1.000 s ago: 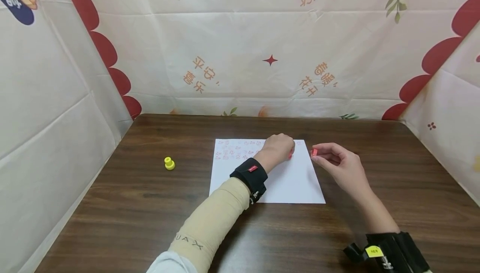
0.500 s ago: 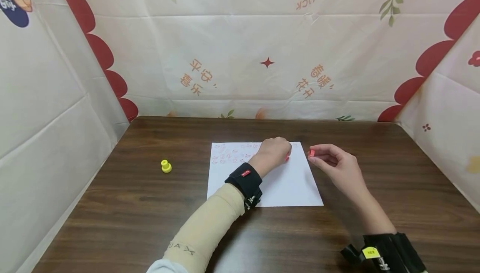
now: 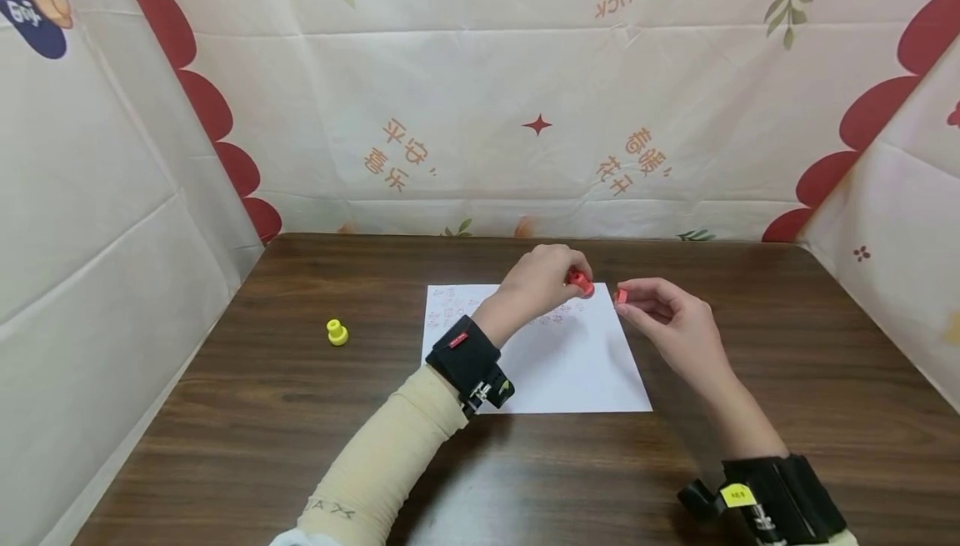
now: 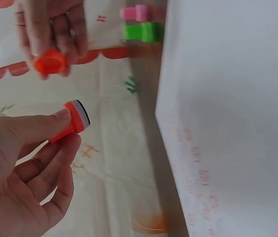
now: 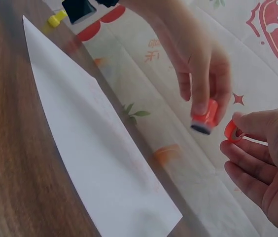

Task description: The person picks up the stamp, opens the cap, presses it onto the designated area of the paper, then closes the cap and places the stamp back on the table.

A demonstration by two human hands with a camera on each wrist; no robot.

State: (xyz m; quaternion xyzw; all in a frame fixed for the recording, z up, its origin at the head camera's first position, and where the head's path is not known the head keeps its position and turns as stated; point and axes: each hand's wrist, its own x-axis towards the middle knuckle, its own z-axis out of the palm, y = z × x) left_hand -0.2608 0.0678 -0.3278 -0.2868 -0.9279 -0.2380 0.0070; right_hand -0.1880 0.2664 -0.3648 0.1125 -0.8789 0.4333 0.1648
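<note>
Between thumb and fingers my left hand (image 3: 536, 279) pinches a red toy stamp (image 4: 69, 123). Its dark-edged stamping face is bare and turned toward the other hand in the left wrist view. My right hand (image 3: 686, 333), just to the right, holds the stamp's small red cap (image 5: 232, 131) by thumb and fingertips, its hollow side showing in the left wrist view. A short gap separates stamp and cap. Below the left hand lies a white sheet of paper (image 3: 577, 371) with rows of small red prints along its far part, partly covered by that hand.
A yellow stamp (image 3: 337, 333) stands on the brown table (image 3: 262, 413) left of the paper. In the left wrist view a pink stamp (image 4: 135, 13) and a green stamp (image 4: 141, 32) are beside the paper. A printed cloth (image 3: 465, 79) hangs behind the table.
My left hand has lifted off the paper and turned, bringing the red stamp up into sight near the cap. The right hand has stayed nearly in place with the cap.
</note>
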